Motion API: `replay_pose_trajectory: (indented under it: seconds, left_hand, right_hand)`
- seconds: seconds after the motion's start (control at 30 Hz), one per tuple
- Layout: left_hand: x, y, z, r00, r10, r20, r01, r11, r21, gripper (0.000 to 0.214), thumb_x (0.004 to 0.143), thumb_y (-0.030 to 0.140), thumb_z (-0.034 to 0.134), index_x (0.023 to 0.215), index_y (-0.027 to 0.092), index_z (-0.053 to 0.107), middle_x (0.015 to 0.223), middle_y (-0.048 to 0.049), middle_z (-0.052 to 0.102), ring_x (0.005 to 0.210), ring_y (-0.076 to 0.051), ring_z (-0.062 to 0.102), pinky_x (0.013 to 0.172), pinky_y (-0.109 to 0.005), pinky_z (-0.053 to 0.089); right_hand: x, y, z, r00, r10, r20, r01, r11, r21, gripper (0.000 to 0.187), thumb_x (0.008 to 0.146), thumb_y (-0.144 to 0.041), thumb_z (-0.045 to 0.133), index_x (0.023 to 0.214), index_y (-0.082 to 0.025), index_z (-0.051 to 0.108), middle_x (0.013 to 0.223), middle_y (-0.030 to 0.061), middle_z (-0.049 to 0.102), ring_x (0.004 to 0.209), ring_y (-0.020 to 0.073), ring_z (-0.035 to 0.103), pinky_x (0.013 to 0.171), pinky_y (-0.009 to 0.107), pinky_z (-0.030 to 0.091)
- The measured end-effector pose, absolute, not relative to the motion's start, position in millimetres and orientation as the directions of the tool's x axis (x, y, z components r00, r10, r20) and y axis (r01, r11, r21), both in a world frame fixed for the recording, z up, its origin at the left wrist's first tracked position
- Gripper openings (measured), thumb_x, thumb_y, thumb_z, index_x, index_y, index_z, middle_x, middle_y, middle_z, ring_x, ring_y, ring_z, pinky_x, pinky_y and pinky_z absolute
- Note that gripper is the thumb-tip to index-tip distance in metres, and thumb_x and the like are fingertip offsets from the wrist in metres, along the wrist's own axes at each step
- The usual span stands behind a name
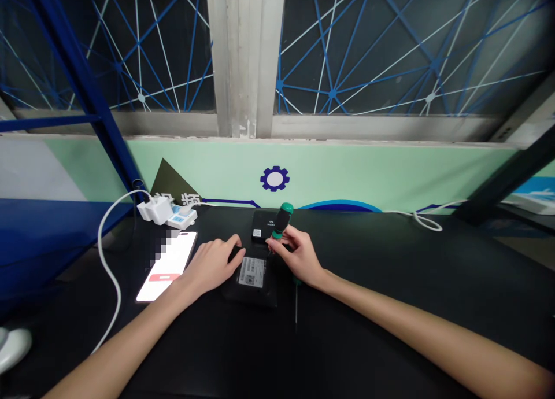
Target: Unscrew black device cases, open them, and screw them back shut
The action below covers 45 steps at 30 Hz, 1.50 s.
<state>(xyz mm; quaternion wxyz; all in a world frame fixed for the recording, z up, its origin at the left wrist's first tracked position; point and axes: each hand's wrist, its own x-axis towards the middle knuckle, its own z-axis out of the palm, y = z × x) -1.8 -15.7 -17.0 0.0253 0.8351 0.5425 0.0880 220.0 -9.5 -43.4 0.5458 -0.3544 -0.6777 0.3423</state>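
The right hand (299, 255) has its fingers (277, 244) shut tight on one green plastic screwdriver (281, 220), and the left hand (212, 264) lies with its fingers together on one flat black box (249, 292) with one white paper label (252, 272), near one shiny phone (167, 266) on a black table (368, 272).

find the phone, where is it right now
In the head view, the smartphone lies lit on the black tabletop, left of the left hand, with the white charger just beyond it.
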Motion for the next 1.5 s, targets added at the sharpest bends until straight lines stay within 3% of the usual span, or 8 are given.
replay_pose_trajectory:
  seconds: [0.2,0.4,0.63,0.83,1.0,1.3,1.5]
  left_hand:
    - [1.3,-15.4,-19.0,0.370,0.921,0.124,0.917,-0.384,0.111,0.024,0.101,0.041,0.036,0.098,0.026,0.054,0.068,-0.0016,0.064,0.067,-0.026,0.068,0.054,-0.028,0.029]
    - [1.0,-15.5,-20.0,0.352,0.931,0.100,0.924,-0.362,0.122,0.024,0.101,0.041,0.037,0.096,0.025,0.054,0.072,-0.0019,0.065,0.069,-0.026,0.068,0.054,-0.028,0.031]
    - [2.1,-16.5,-17.2,0.347,0.934,0.090,0.924,-0.356,0.140,0.024,0.101,0.041,0.038,0.096,0.026,0.054,0.073,-0.0015,0.066,0.070,-0.025,0.068,0.054,-0.027,0.029]
    - [3.0,-16.4,-17.6,0.336,0.938,0.084,0.927,-0.345,0.149,0.024,0.100,0.041,0.037,0.096,0.025,0.055,0.072,-0.0012,0.064,0.069,-0.024,0.067,0.054,-0.027,0.029]
    - [1.7,-15.3,-18.4,0.340,0.937,0.082,0.924,-0.349,0.155,0.025,0.101,0.043,0.037,0.094,0.026,0.055,0.070,-0.0003,0.063,0.068,-0.024,0.067,0.053,-0.027,0.029]
    - [1.2,-15.1,-18.7,0.335,0.938,0.085,0.924,-0.345,0.163,0.025,0.100,0.044,0.037,0.092,0.027,0.053,0.072,0.0000,0.064,0.071,-0.024,0.067,0.054,-0.027,0.029]
    - [0.2,-13.4,-21.5,0.339,0.935,0.101,0.922,-0.352,0.164,0.024,0.100,0.044,0.038,0.092,0.028,0.053,0.072,0.0003,0.064,0.071,-0.024,0.067,0.055,-0.027,0.030]
  right_hand:
    - [219.9,-9.6,-43.5,-0.175,0.835,0.522,0.137,0.546,-0.827,0.025,0.084,-0.038,0.074,0.077,-0.019,0.059,0.066,-0.0006,0.061,0.060,0.0148,0.059,0.059,0.027,0.050]
    - [219.9,-5.6,-46.5,-0.163,0.840,0.518,0.145,0.540,-0.829,0.029,0.080,-0.042,0.077,0.078,-0.018,0.061,0.068,-0.0002,0.063,0.062,0.0154,0.063,0.062,0.028,0.055]
    - [218.4,-7.4,-44.9,-0.198,0.896,0.398,0.048,0.415,-0.909,0.034,0.075,-0.044,0.082,0.081,-0.018,0.060,0.056,-0.0015,0.065,0.050,0.0168,0.067,0.050,0.026,0.055]
    - [218.0,-11.5,-38.6,-0.214,0.894,0.394,0.039,0.411,-0.911,0.035,0.076,-0.046,0.081,0.073,-0.016,0.063,0.064,0.0042,0.071,0.054,0.0179,0.071,0.052,0.026,0.058]
    - [219.4,-11.5,-38.3,-0.234,0.885,0.403,0.034,0.421,-0.906,0.035,0.079,-0.049,0.077,0.078,-0.014,0.068,0.073,0.0084,0.075,0.057,0.0179,0.071,0.055,0.028,0.060]
    - [218.6,-7.2,-43.8,-0.190,0.907,0.375,0.077,0.394,-0.916,0.042,0.074,-0.050,0.081,0.070,-0.020,0.053,0.058,0.0012,0.067,0.055,0.0187,0.071,0.052,0.026,0.058]
    - [218.3,-7.8,-42.4,-0.184,0.903,0.388,0.099,0.410,-0.907,0.045,0.075,-0.052,0.080,0.071,-0.022,0.048,0.061,0.0012,0.068,0.055,0.0192,0.072,0.050,0.026,0.058]
